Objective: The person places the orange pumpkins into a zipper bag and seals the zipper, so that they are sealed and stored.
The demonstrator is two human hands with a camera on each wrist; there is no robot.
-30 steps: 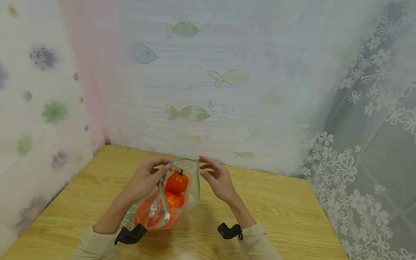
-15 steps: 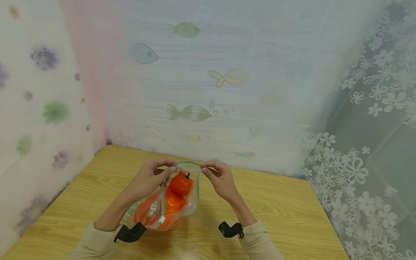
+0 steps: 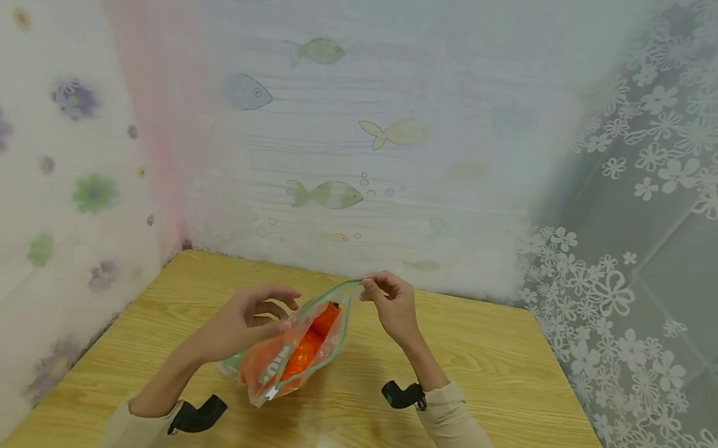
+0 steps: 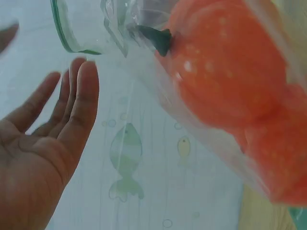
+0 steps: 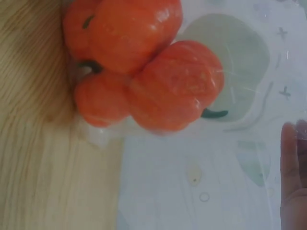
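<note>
Wood-grain table (image 3: 479, 379), walled by sheets printed with fish and flowers. One clear zip bag (image 3: 291, 356) lies tilted on it between the hands, holding three orange pumpkins (image 5: 144, 76); white print on the bag unreadable. Right hand (image 3: 391, 307) pinches the bag's top corner; left hand (image 3: 244, 323) just beside the bag, fingers relaxed and spread, gripping nothing.

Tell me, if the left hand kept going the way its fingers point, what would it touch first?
Most likely the clear zip bag of orange peppers. The left hand is open beside it, fingers aimed at its upper part, whose top corner the right hand pinches. The gap looks small, though depth is hard to judge.
</note>
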